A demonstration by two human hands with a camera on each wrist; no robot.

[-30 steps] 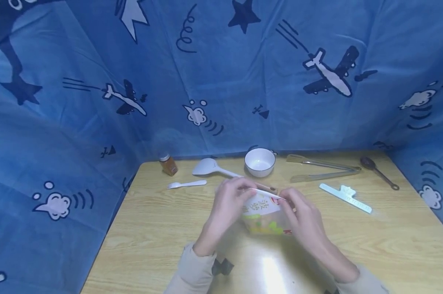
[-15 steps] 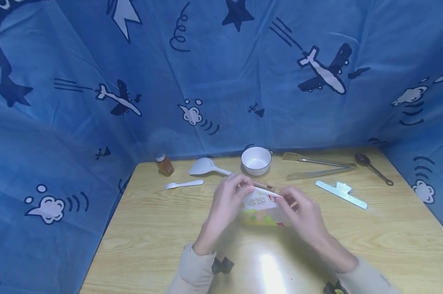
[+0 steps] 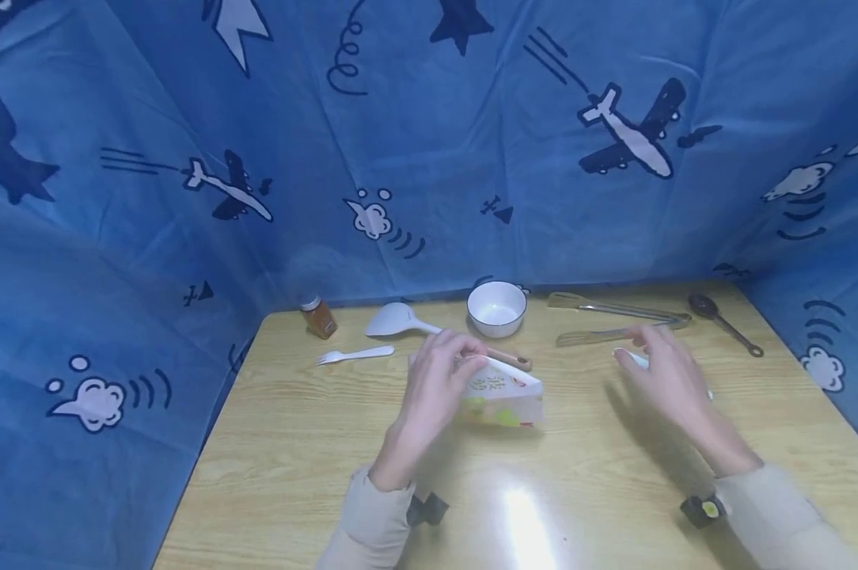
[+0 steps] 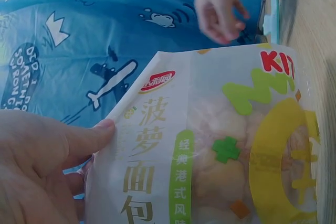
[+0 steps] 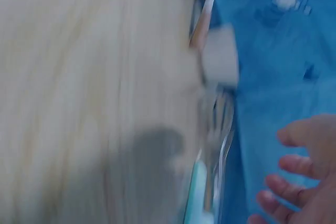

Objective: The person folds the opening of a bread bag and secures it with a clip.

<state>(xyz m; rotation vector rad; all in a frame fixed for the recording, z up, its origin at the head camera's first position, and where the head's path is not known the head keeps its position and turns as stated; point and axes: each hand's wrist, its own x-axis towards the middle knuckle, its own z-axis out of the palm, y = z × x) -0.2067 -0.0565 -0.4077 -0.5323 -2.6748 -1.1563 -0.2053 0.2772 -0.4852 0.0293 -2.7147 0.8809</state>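
My left hand [image 3: 432,392] pinches the top edge of a clear and white bag of bread [image 3: 506,405] between thumb and fingers. The left wrist view shows the bag [image 4: 231,145] close up, with round pale bread pieces behind its clear panel. Its right top corner hangs loose and tilts down. Farther right, my right hand [image 3: 667,380] hovers over a pale turquoise bag clip [image 3: 639,359] and hides most of it. The right wrist view has the fingers of that hand [image 5: 315,177] spread and holding nothing, with the clip [image 5: 195,192] nearby on the table.
Along the back of the wooden table [image 3: 279,443] stand a spice jar [image 3: 319,318] and a white bowl [image 3: 497,309]. A white turner [image 3: 395,319], a white fork [image 3: 358,355], tongs [image 3: 614,309] and a brown spoon [image 3: 721,321] lie there. A blue curtain [image 3: 429,158] hangs behind.
My right hand has let go of the bag's top edge and moved right, over the clip. The bag's right corner has dropped. My left hand keeps its pinch in nearly the same place.
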